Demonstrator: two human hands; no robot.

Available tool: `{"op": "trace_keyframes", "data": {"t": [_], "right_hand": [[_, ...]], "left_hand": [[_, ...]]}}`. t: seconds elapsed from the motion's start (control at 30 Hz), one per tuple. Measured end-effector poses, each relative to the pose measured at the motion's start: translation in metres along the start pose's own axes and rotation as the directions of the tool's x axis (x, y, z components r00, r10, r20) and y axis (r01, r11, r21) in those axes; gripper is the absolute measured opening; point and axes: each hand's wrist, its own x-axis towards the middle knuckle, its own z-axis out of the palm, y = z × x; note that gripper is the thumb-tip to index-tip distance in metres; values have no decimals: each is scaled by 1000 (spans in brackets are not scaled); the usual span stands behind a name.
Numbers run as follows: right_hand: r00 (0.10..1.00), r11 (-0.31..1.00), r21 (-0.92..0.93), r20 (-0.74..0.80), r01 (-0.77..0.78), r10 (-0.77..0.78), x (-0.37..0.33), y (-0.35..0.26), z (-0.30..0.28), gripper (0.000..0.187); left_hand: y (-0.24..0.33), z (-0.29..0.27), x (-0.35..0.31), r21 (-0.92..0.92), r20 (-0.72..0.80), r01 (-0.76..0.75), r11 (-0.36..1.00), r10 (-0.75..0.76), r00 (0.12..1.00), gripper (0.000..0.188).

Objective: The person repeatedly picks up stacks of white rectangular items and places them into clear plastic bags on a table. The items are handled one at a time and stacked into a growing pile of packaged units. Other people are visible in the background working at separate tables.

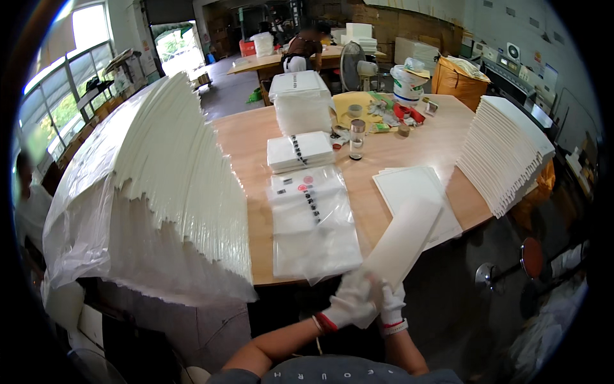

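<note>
Both my hands wear white gloves with red cuffs. My right hand (392, 304) is closed on the lower right edge of a long white sheet (409, 232), which is tilted and slants up to the right. My left hand (350, 302) is at the sheet's lower left end, its fingers smeared by motion, so their grip is unclear. Beyond the sheet, several flat white panels (440, 225) lie overlapping on the table, partly hidden by it. Left of these lie clear plastic bags (316, 246) with black and red printing.
A wooden table (384, 150) bears a tall plastic-wrapped stack of white sheets (185, 192) at left, bagged stacks (300, 105) behind the bags, and a leaning panel stack (505, 150) at right. A glass bottle (356, 139) and tape rolls (403, 130) stand mid-table. Another person (302, 50) works behind.
</note>
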Motion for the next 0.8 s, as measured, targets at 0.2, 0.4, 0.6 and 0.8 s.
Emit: {"op": "trace_keyframes", "data": {"t": [0.2, 0.4, 0.6, 0.8], "right_hand": [[946, 904, -302, 211, 302, -246, -13, -78, -10, 36], [705, 419, -571, 621, 706, -343, -1, -103, 4, 29], [838, -14, -903, 393, 429, 378, 68, -35, 52, 40], [909, 242, -931, 166, 272, -383, 102, 22, 67, 71]], "left_hand": [[-75, -97, 31, 51, -516, 320, 946, -249, 819, 62], [-90, -162, 70, -716, -186, 76, 694, -295, 937, 33], [-84, -9, 84, -462, -194, -127, 877, 40, 980, 33], [-105, -52, 54, -25, -90, 254, 967, -255, 963, 41]]}}
